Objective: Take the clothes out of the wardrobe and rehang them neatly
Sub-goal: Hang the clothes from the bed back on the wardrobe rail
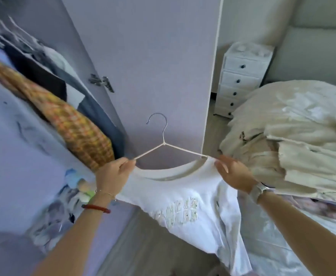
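Two hands hold one garment at the centre of the head view. The left hand (114, 172), lower left of centre, has its fingers curled round the left shoulder of a white short-sleeved T-shirt with pale embroidered lettering (183, 206) and the end of a thin cream hanger with a grey metal hook (163, 143). The right hand (233, 173), right of centre, pinches the shirt's other shoulder where the hanger's right arm enters the neckline. The hanger's hook stands up above the collar, in front of the pale lilac wardrobe door (143, 66) that fills the upper middle of the frame. The shirt hangs down from both hands toward the lower centre.

At the upper left, blurred clothes hang in the wardrobe, among them an orange and yellow checked garment (73, 124) and dark pieces beside it. A white chest of small drawers with dark knobs (241, 78) stands at the upper right. A bed with crumpled cream bedding (292, 124) takes the right side.
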A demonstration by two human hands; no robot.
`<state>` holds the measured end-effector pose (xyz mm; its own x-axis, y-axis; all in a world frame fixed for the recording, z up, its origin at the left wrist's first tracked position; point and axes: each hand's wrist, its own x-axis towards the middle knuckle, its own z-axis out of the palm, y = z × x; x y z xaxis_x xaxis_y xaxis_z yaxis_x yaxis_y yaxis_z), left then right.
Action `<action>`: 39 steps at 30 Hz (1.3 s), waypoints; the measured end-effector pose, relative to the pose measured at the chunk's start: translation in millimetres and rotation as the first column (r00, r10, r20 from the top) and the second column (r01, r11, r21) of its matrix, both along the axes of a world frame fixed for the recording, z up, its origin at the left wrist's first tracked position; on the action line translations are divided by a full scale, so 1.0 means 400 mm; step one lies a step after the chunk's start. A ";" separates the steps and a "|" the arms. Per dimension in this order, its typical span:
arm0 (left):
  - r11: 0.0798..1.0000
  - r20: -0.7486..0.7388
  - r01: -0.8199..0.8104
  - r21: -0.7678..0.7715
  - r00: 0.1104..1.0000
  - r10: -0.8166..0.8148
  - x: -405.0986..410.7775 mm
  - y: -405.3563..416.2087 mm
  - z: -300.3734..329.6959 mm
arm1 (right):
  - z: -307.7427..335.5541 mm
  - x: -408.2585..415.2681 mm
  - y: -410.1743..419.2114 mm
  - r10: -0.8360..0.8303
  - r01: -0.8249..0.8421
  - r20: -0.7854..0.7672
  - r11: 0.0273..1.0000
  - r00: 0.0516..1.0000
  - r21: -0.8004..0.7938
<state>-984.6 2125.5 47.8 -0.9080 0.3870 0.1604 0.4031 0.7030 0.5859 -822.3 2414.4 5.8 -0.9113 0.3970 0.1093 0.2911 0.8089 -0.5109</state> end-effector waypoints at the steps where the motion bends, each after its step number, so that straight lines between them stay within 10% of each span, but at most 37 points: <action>1: 0.998 -0.025 -0.058 0.000 0.998 0.058 -0.019 -0.049 0.010 | 0.010 -0.036 -0.030 0.066 -0.066 0.006 0.998 0.998 -0.008; 8: 0.929 -0.223 -0.352 0.111 0.903 0.368 -0.119 -0.346 0.080 | 0.112 -0.239 -0.299 0.409 -0.392 -0.194 0.912 0.892 0.120; 18: 0.724 -0.321 -0.618 0.307 0.649 0.690 -0.229 -0.547 0.265 | 0.314 -0.532 -0.614 0.533 -0.423 -0.549 0.846 0.644 0.325; 28: 0.765 -0.774 -0.604 0.224 0.367 0.516 -0.303 -0.548 0.494 | 0.423 -0.820 -0.841 0.322 -0.504 -0.575 0.843 0.752 -0.186; 39: 0.474 -0.888 -0.880 -0.016 0.230 0.397 -0.475 -0.626 0.555 | 0.469 -1.118 -0.972 0.222 -0.389 -0.550 0.897 0.805 -0.208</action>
